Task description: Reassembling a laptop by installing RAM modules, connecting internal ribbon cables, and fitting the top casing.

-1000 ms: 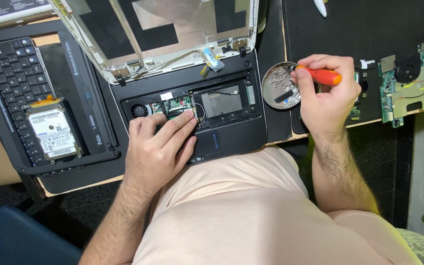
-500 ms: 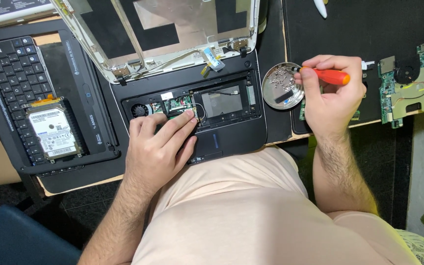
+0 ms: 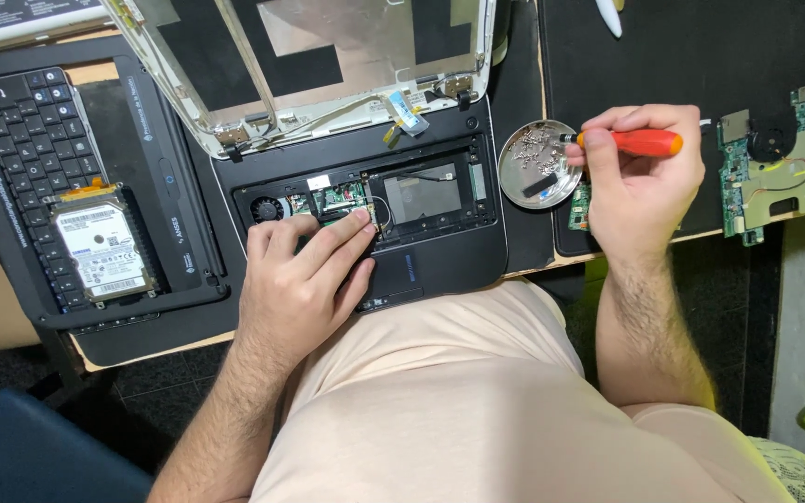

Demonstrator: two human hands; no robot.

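Observation:
A black opened laptop base [image 3: 440,251] lies in front of me, its inner bay exposed. My left hand [image 3: 305,279] rests on it, fingertips pressing a small green circuit card [image 3: 342,197] inside the bay. My right hand [image 3: 640,182] grips an orange-handled screwdriver [image 3: 631,142], whose tip points left into a round metal dish [image 3: 538,166] holding several small screws. The laptop's stripped lid [image 3: 328,65] stands open behind the base.
A removed keyboard frame [image 3: 39,168] lies at the left with a hard drive [image 3: 100,250] on it. A green circuit board [image 3: 775,177] sits on the black mat at the right. A blue chair part [image 3: 20,456] shows at the lower left.
My right hand has shifted the screwdriver slightly, keeping its tip at the screw dish. The left hand stays on the circuit card.

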